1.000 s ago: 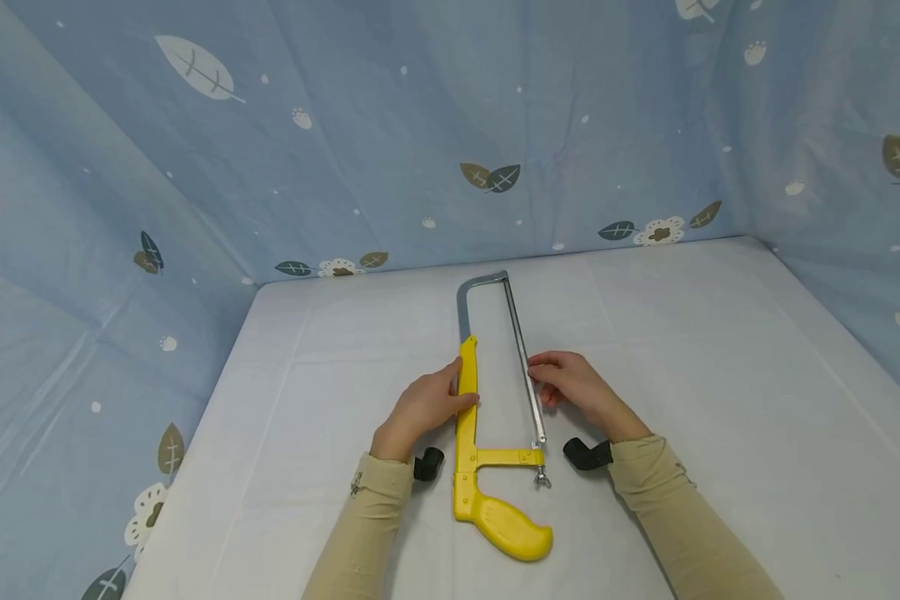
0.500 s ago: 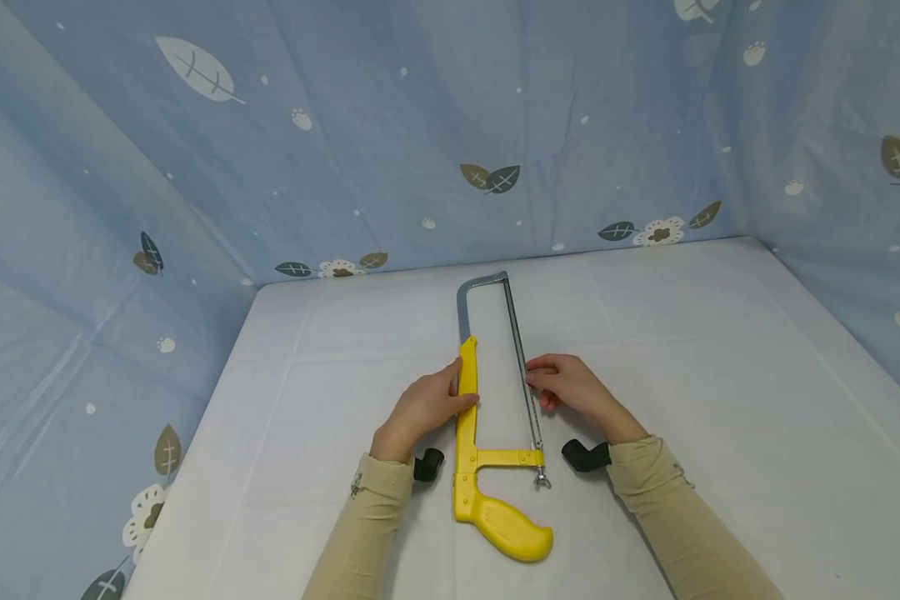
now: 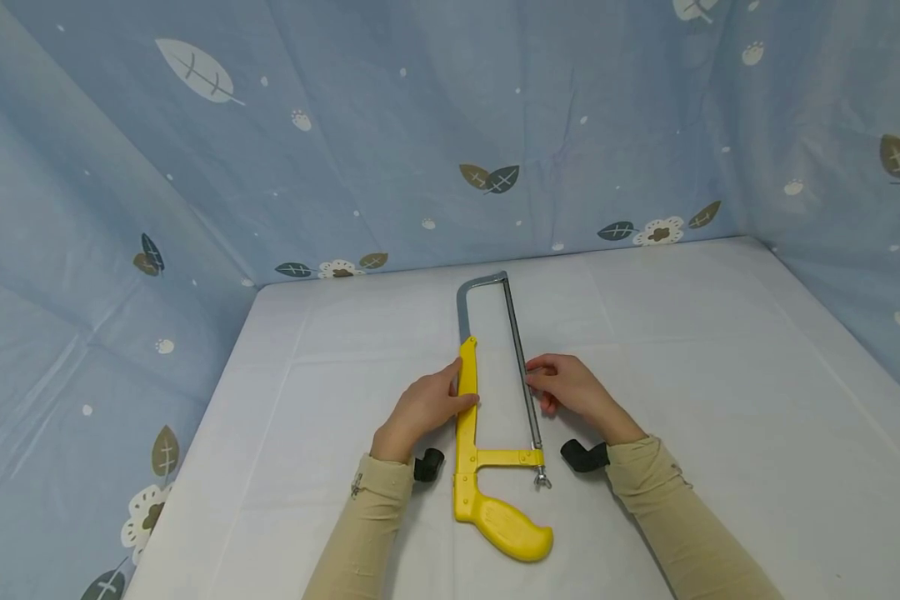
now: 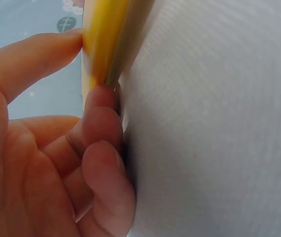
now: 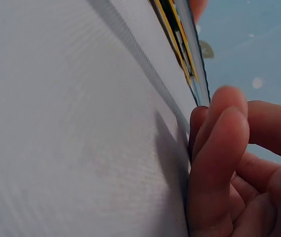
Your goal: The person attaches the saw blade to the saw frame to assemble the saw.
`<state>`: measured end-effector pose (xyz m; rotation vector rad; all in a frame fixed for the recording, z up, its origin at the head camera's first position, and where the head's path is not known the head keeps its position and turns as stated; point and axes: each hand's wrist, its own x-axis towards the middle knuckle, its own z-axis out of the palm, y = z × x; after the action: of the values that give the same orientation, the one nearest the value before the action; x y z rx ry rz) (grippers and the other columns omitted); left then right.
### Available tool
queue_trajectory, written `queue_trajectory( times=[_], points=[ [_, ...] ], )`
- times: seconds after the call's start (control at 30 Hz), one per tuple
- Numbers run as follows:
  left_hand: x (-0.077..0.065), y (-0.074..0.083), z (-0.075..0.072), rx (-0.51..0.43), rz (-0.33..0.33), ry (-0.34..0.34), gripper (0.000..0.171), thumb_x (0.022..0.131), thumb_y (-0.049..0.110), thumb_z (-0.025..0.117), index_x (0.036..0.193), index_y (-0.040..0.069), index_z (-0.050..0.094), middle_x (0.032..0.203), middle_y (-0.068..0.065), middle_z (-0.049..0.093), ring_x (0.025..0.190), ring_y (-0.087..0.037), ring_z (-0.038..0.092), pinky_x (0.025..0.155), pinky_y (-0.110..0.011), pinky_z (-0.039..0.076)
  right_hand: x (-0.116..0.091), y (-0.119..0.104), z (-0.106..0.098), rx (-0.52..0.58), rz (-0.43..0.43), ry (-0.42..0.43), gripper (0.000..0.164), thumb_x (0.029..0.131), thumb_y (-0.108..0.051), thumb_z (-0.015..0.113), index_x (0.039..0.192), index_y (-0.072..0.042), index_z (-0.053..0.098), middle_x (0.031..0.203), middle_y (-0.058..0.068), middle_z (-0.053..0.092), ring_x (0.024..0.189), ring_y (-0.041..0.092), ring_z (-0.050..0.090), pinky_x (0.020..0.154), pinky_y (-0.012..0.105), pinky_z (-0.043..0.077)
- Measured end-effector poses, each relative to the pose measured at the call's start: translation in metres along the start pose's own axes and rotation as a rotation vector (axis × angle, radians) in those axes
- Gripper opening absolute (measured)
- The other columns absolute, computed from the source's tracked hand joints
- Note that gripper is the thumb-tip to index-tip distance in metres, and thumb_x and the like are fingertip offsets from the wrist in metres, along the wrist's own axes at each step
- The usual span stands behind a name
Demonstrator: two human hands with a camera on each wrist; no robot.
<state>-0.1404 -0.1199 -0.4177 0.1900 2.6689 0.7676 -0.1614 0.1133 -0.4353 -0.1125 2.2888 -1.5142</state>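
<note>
A person's tan sleeves (image 3: 360, 537) reached in from the near side. Between them lay a hacksaw with a chunky yellow handle (image 3: 513, 529) on the white-covered desk (image 3: 682, 333), a small silver wing nut (image 3: 542, 480) just beyond the handle. Farther up, the left hand (image 3: 423, 408) had thumb and fingers closed round the saw's yellow metal frame (image 3: 466, 425); the right hand (image 3: 573, 387), fingers curled, pinched the slim grey metal blade (image 3: 515, 329) about midway. The frame's bent grey end pointed toward a blue leaf-patterned curtain (image 3: 390, 125).
</note>
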Motion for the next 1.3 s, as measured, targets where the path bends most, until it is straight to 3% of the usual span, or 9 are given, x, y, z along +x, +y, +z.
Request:
queue_trajectory(
  times=[1.3],
  points=[
    [0.0001,0.0019,-0.0023,-0.015,-0.002,-0.003,0.074,0.083,0.044,0.059,0.142,0.015,0.025,0.071,-0.002,0.048,0.059,-0.016,0.045,0.054,-0.028,0.034,0.0031,-0.0006,-0.0010,-0.113,-0.029,0.024,0.029,0.087,-0.017,0.058,0.113,-0.003,0.055,0.068,0.008,0.057,0.044,0.017,0.052,0.046,0.031,0.044]
  ],
)
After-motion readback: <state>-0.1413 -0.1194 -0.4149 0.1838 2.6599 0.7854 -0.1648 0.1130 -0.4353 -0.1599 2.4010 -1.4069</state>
